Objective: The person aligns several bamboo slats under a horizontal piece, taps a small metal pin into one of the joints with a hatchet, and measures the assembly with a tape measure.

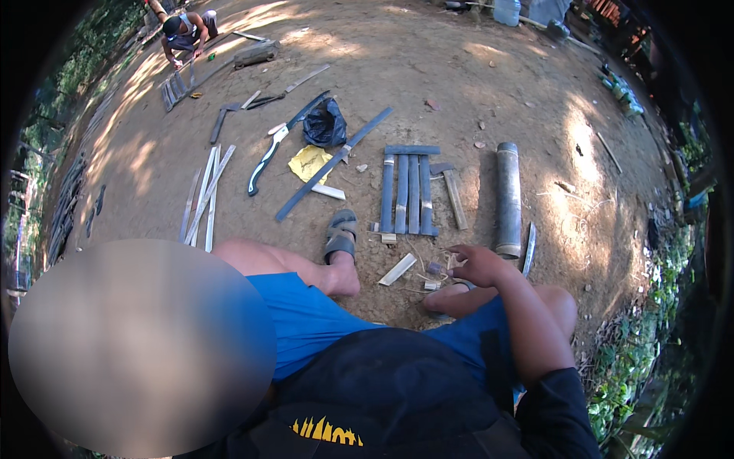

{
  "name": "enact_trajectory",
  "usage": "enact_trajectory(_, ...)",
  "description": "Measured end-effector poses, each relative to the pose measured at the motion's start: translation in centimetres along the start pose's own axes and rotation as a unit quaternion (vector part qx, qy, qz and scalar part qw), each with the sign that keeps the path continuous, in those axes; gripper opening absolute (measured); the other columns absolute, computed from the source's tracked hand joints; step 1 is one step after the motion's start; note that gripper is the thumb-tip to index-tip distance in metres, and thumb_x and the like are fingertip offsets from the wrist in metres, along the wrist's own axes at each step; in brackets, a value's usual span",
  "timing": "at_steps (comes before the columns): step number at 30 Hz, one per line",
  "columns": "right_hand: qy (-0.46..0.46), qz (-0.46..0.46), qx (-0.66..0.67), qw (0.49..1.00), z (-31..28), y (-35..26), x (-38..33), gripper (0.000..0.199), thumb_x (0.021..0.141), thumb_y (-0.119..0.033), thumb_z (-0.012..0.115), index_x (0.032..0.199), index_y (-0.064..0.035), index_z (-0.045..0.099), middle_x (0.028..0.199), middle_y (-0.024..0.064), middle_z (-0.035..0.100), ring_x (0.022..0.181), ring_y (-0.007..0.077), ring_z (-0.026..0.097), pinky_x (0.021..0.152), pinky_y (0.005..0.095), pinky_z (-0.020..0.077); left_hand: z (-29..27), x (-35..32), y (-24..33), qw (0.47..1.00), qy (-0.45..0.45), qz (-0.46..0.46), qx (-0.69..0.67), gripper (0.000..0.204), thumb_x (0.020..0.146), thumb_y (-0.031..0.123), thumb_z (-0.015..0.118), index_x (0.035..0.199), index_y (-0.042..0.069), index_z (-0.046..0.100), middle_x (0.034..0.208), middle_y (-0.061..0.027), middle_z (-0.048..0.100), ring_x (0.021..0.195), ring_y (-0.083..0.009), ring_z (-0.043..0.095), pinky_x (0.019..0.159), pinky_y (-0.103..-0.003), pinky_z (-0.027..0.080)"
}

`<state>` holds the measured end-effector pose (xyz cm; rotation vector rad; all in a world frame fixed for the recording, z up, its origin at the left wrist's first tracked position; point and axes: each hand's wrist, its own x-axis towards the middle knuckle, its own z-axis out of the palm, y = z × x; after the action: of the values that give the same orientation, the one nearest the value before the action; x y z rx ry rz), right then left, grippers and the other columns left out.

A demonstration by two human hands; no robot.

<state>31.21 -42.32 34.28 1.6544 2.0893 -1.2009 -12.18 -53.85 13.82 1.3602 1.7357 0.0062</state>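
Observation:
My right hand [483,266] hangs low in front of my right knee, fingers apart, over small bamboo offcuts on the dirt. Nothing shows in its grasp. Close to its fingertips are a short brownish piece [434,268] and a pale split piece [398,269]. Just beyond lies a flat panel of dark bamboo slats [414,195] joined by crosspieces. A hammer [454,199] with a wooden handle rests beside it. Further right is a thick dark bamboo tube [508,199]. My left hand is not visible; a large blurred oval covers the lower left.
Ahead and left lie a curved handsaw [269,157], a black plastic bag [325,124], a yellow sheet [309,163], a long dark strip [294,202] and pale strips [208,195]. Another hammer-like tool [219,125] lies farther off. A person [183,34] crouches at the far left.

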Motion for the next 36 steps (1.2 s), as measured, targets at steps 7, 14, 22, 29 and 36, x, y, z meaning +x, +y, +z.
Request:
enact_trajectory(7,-0.003,0.01,-0.005,1.0,0.1,0.0,0.2,0.074,0.091,-0.043,0.078,0.154,-0.0132,0.053,0.134,0.0219,0.069,0.119,0.0386,0.069,0.103,0.0445,0.0539,0.2,-0.4,-0.2,1.0,0.003,-0.002,-0.007,0.05,0.09,0.028,0.074,0.135,0.008,0.067,0.122,-0.0221,0.073,0.113,-0.0382,0.071,0.098,-0.046,0.055)
enact_trajectory(14,-0.007,0.009,-0.001,1.0,0.1,0.5,0.5,0.074,0.091,-0.042,0.078,0.154,-0.0126,0.053,0.134,0.0221,0.069,0.117,0.0375,0.07,0.101,0.0433,0.0553,0.4,-1.0,-0.4,1.0,0.006,-0.001,-0.014,0.05,0.09,0.028,0.074,0.134,0.007,0.067,0.122,-0.0222,0.073,0.113,-0.0379,0.071,0.098,-0.046,0.055)
enact_trajectory(22,-0.013,0.019,-0.001,1.0,-0.2,-0.3,0.8,0.074,0.09,-0.043,0.078,0.152,-0.0108,0.054,0.135,0.0225,0.069,0.123,0.04,0.067,0.106,0.0448,0.0528,0.4,-1.2,-0.7,1.0,0.015,-0.003,-0.023,0.049,0.09,0.029,0.074,0.134,0.007,0.068,0.123,-0.0223,0.073,0.113,-0.0375,0.071,0.098,-0.046,0.055)
enact_trajectory(29,-0.001,0.018,-0.002,1.0,0.3,0.7,0.9,0.077,0.09,-0.042,0.08,0.154,-0.009,0.052,0.134,0.0212,0.07,0.116,0.0338,0.072,0.1,0.0417,0.0561,0.6,-1.8,-0.9,0.999,0.021,0.008,-0.043,0.049,0.09,0.03,0.074,0.133,0.007,0.068,0.124,-0.0224,0.072,0.113,-0.0372,0.071,0.098,-0.045,0.055)
enact_trajectory(36,-0.008,0.021,-0.005,1.0,-0.5,-2.2,0.6,0.077,0.09,-0.039,0.081,0.155,-0.0103,0.051,0.137,0.0195,0.069,0.117,0.0336,0.072,0.101,0.0413,0.056,0.3,-2.8,-1.8,0.997,0.041,0.003,-0.064,0.049,0.09,0.031,0.074,0.133,0.007,0.068,0.125,-0.0225,0.072,0.114,-0.037,0.071,0.098,-0.045,0.055)
